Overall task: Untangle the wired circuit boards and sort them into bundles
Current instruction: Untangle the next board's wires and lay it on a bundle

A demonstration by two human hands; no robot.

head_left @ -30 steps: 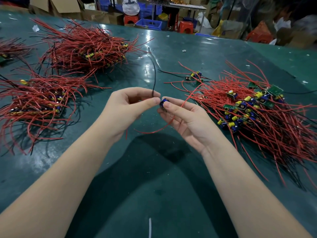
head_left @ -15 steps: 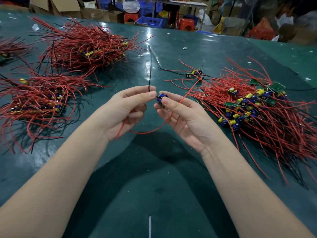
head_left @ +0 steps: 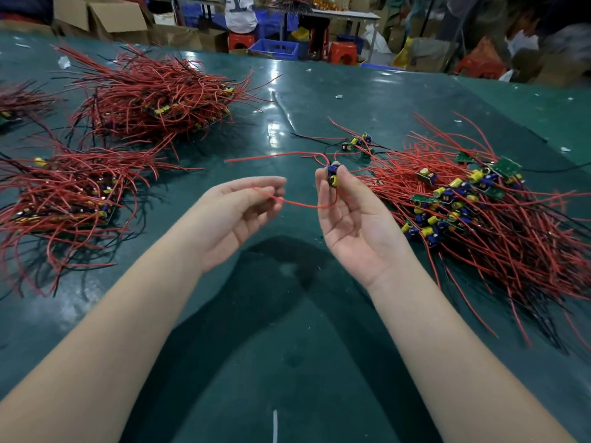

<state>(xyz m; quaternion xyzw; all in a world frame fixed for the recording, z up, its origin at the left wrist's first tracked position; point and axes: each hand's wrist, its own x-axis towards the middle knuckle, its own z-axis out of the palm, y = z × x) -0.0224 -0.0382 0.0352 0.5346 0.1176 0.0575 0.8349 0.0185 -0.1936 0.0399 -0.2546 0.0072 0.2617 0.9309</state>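
Note:
My right hand [head_left: 355, 219], palm up, pinches a small circuit board [head_left: 332, 174] with a blue and a yellow part between thumb and fingertips. A red wire [head_left: 303, 205] runs from the board down and left into my left hand [head_left: 236, 209], whose curled fingers hold it. Another red wire [head_left: 271, 156] of the board sticks out to the left above my hands. A tangled heap of wired boards [head_left: 473, 212] lies to the right of my right hand. Two sorted bundles lie on the left: one near [head_left: 64, 199], one farther back [head_left: 153, 97].
The green table [head_left: 287, 346] carries a few loose boards [head_left: 358, 143] behind my right hand and another bundle edge [head_left: 16, 103] at far left. Cardboard boxes [head_left: 105, 14], red stools [head_left: 342, 52] and a blue crate [head_left: 275, 47] stand beyond the far edge.
My hands have drawn apart. The right hand turned palm up and raised the board; the left hand slid along a red wire. The black wire once in my left fingers is gone from them.

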